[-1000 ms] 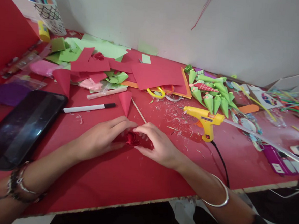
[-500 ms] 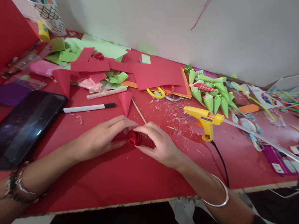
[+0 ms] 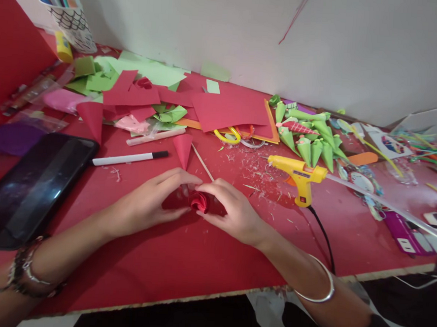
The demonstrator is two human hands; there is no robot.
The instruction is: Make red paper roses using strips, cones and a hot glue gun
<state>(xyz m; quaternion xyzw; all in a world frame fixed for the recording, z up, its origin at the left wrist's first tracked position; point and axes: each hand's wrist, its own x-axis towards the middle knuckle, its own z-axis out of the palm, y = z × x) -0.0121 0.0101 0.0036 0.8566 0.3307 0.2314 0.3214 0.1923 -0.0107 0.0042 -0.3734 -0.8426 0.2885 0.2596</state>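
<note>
A small coiled red paper rose (image 3: pixel 200 202) is pinched between my two hands, low over the red tabletop. Its rolled layers face me. My right hand (image 3: pixel 234 211) has thumb and fingers curved around the rose's right side. From the other side, my left hand (image 3: pixel 146 198) meets it with its fingertips, the thumb at the lower left edge. Just behind my fingers lies a red paper cone (image 3: pixel 183 149), and beside it a thin wooden stick (image 3: pixel 203 161) whose near end reaches my right hand.
A yellow glue gun (image 3: pixel 299 176) with a black cord lies to the right, near green paper cones (image 3: pixel 318 145). At left are a black phone (image 3: pixel 35 187) and a white marker (image 3: pixel 130 158). Red paper sheets (image 3: pixel 229 110), yellow-handled scissors (image 3: pixel 228 134) and scraps lie behind.
The paper rose has turned slightly and shifted a little to the right between my fingertips. My left thumb has moved a bit toward it. All else looks the same.
</note>
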